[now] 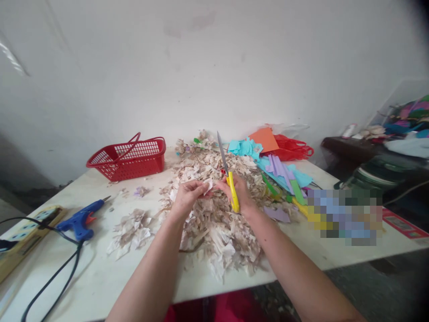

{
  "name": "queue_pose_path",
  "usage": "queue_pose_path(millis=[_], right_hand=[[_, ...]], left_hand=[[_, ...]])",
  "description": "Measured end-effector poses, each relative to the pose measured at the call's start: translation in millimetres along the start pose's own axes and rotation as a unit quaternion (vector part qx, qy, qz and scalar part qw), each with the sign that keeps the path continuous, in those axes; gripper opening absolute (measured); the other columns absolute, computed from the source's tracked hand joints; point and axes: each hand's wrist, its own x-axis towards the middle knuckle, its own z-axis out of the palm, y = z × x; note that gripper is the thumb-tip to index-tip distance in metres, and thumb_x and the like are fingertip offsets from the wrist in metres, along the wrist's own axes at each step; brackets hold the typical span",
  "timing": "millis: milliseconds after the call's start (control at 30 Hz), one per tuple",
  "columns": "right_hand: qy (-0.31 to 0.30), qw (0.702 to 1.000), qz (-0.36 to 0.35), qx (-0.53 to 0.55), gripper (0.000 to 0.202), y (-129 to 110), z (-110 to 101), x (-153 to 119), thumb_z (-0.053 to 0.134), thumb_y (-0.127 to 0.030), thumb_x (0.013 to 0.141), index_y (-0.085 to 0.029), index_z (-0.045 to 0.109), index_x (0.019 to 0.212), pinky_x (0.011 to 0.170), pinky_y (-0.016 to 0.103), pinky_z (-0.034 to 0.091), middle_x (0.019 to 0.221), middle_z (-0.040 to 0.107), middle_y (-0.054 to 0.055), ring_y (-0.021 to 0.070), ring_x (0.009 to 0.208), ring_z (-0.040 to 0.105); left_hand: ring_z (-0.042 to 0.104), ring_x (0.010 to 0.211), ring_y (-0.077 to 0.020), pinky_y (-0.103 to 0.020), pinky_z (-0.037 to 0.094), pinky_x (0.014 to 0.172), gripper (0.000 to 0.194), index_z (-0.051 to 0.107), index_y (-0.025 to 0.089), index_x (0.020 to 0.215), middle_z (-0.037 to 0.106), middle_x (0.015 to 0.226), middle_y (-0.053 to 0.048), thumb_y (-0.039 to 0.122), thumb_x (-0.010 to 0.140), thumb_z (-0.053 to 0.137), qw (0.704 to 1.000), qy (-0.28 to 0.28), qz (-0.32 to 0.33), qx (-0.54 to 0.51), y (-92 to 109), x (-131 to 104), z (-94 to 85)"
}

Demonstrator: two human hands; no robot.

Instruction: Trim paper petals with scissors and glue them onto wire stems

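Over a large heap of pale, crumpled paper scraps [228, 246], my left hand [188, 195] pinches a small whitish paper piece [208, 186] between thumb and fingers. Close beside it on the right, my right hand [238, 193] is closed around yellow-handled scissors [233, 192], whose blades point up and away from me. The fingertips of my right hand reach toward the paper piece; whether they touch it is too small to tell.
A red basket [134, 163] stands at the back left. A blue glue gun [79, 222] and a power strip [28, 237] with black cables lie on the left. Blue paper [246, 147], an orange sheet [264, 140] and a red plastic bag [291, 148] are at the back right.
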Motion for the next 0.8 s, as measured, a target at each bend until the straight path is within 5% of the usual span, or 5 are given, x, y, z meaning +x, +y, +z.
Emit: queue_pose_path(millis=[267,533,800], right_hand=[[-0.134,0.987,-0.017,-0.086,0.029,2.8,-11.6,1.5,0.053,-0.045,0.071,-0.019,0.045,0.060,0.046,0.022,0.031,0.057,0.044,-0.003,0.0098,0.052,0.039],[-0.082,0.993,0.078,0.030,0.020,-10.5,0.7,-4.1,0.061,-0.031,0.061,-0.018,0.047,0.067,0.041,0.020,0.032,0.060,0.049,-0.004,0.0070,0.045,0.040],[-0.047,0.986,0.062,0.146,0.021,-7.7,3.0,-1.9,0.062,-0.027,0.058,-0.018,0.046,0.067,0.043,0.021,0.034,0.058,0.049,-0.005,0.0072,0.046,0.041]], left_hand=[[0.064,0.064,-0.0174,-0.026,0.048,0.061,0.026,0.064,0.012,0.068,0.066,0.064,-0.004,0.034,0.058,0.073,0.989,0.108,0.054,-0.080,0.7,3.2,-2.6],[0.056,0.050,-0.0105,-0.022,0.045,0.055,0.024,0.061,0.013,0.063,0.061,0.054,0.000,0.033,0.057,0.073,0.993,0.091,0.041,-0.059,0.7,0.8,0.9],[0.051,0.047,-0.0093,-0.021,0.038,0.050,0.025,0.062,0.014,0.063,0.061,0.052,0.000,0.037,0.061,0.070,0.998,0.028,0.034,0.036,-2.0,-3.4,9.0]])
